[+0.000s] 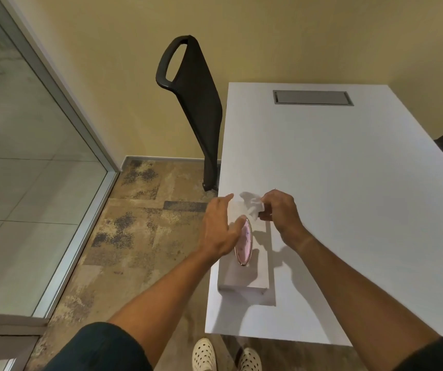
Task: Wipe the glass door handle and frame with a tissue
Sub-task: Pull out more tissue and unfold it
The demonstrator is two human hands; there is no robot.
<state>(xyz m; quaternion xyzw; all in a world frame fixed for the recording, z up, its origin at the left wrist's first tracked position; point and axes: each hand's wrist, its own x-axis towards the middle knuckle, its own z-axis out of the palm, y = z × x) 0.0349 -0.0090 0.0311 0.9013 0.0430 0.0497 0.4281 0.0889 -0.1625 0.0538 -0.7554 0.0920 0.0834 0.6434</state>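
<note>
A white tissue box (244, 274) with a pink oval slot lies near the left edge of the white table (349, 210). My left hand (219, 228) lies flat on the box's top left side, its fingers spread. Just above the slot, my right hand (280, 210) pinches a crumpled white tissue (252, 204) that sticks up out of the box. At the far left is the glass door (14, 170) with its silver metal frame (81, 116). No door handle is in view.
A black office chair (196, 103) stands against the yellow wall at the table's left side. A grey cable hatch (312, 97) is set into the table's far end. Patterned brown carpet (134, 236) lies between the table and the glass. My white shoes (204, 354) are below.
</note>
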